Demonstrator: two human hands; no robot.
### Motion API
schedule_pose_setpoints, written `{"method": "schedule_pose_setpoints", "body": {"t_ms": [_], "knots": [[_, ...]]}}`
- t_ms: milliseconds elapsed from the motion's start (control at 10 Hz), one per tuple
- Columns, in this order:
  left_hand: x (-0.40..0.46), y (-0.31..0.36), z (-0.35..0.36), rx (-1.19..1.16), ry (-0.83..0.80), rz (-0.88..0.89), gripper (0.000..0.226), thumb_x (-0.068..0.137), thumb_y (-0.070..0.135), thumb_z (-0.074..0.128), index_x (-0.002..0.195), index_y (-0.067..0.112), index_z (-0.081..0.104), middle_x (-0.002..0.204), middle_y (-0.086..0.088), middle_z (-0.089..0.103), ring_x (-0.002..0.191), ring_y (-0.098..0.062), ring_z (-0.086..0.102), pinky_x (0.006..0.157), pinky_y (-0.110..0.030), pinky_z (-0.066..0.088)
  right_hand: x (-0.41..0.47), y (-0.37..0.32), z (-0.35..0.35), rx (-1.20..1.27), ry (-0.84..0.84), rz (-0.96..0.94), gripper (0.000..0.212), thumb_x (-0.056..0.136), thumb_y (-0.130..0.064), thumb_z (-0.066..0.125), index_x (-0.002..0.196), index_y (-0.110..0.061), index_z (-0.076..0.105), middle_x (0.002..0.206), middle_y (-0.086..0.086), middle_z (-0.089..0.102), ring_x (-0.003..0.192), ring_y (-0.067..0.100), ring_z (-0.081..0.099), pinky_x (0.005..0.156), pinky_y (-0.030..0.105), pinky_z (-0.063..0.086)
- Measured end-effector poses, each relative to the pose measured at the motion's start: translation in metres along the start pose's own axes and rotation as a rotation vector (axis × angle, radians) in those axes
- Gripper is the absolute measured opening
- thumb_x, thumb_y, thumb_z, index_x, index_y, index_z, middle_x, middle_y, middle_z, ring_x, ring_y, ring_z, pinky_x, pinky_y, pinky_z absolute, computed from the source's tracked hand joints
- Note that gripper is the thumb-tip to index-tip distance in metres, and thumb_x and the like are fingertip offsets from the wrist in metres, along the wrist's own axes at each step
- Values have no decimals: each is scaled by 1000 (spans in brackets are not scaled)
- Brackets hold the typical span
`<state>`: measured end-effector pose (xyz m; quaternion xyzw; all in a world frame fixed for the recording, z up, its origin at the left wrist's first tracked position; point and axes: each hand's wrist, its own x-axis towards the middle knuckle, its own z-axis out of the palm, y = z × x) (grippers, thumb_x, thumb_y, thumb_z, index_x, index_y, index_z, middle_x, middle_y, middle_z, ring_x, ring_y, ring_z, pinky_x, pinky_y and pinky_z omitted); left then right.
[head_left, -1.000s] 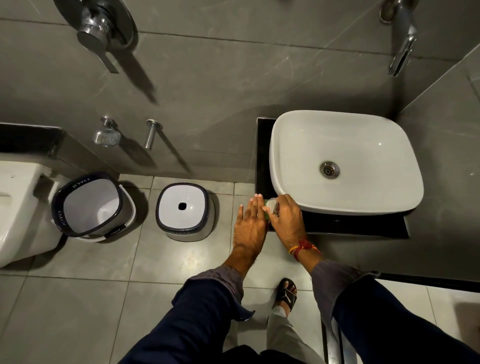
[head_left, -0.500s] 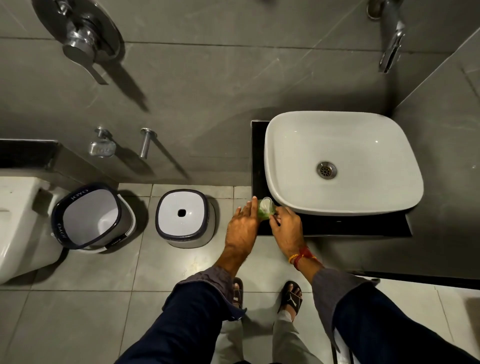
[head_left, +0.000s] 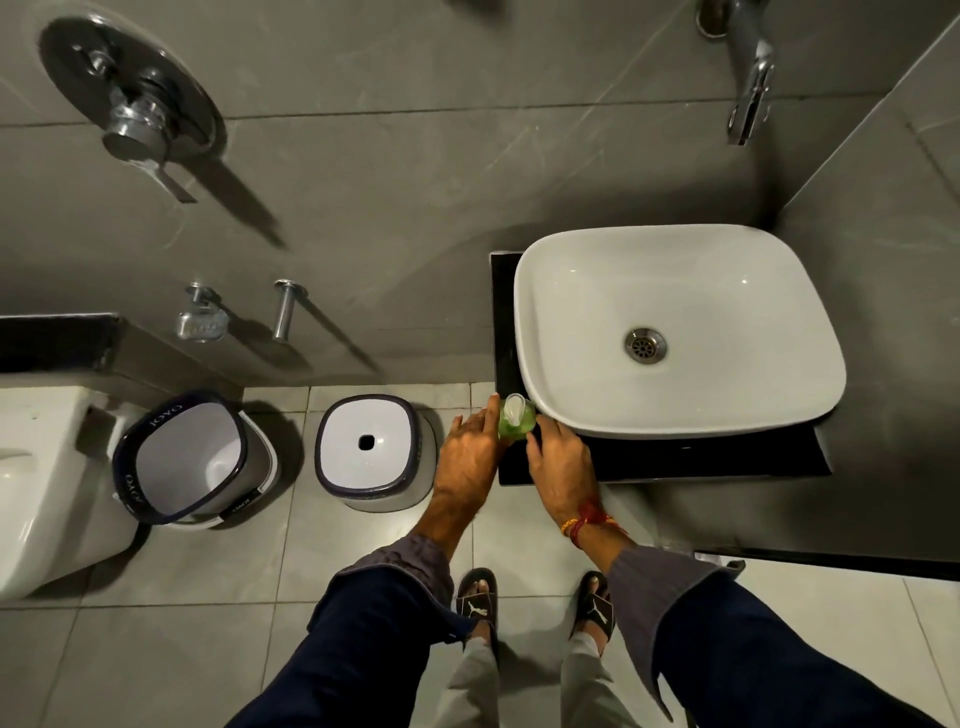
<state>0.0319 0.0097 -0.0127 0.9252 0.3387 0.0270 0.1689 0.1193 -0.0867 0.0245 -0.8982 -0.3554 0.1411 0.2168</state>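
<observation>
bottle (head_left: 516, 422) on counter (head_left: 675, 462) beside sink (head_left: 571, 312); left hand (head_left: 467, 452) flat against it; right hand (head_left: 561, 462) touches it, grasp unclear

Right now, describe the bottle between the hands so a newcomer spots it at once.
Find the white basin on the black counter. At the counter's near left corner, beside the basin's rim, a small bottle stands between the left hand and right hand. It is the only green thing here, with a white top.
</observation>
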Motion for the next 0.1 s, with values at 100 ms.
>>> {"method": "schedule_pose_setpoints", "body": {"t_ms": [100], "knots": [[-3,-3,-12,32,-126,-23,100,90,40,74,159,10,9,126,-25,64,122,-42,57,110,-50,41,-13,7,-10,29,47,-4,28,96,-19,58,119,-4,63,118,18,68,102,34,69,87,42,60]]}}
